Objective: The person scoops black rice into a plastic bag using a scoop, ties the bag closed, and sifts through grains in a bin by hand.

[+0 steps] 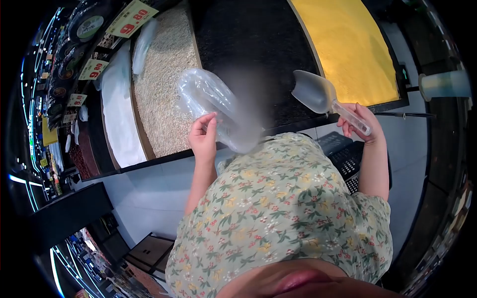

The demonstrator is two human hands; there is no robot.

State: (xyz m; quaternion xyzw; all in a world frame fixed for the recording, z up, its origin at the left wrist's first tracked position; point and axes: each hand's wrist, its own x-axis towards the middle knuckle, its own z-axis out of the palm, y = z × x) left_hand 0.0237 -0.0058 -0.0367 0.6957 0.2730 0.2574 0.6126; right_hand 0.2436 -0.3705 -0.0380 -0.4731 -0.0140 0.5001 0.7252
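A clear plastic bag (203, 92) hangs from my left hand (203, 135), its rim pinched between thumb and fingers. The bag is above the edge of the pale grain bin (166, 84) and the black grain bin (238, 35). My right hand (365, 121) grips the handle of a translucent scoop (314, 92). The scoop's bowl points left, above the black grain and beside the yellow grain bin (350, 49). No contents can be made out in the scoop. A grey blur covers part of the bag.
Further left is a bin of white material (121, 114), then dark and red ones. Price tags (131, 19) and round-lidded jars (89, 27) stand along the upper left. A black basket (348, 161) is beside my body at the right. A dark rim runs along the near edge of the bins.
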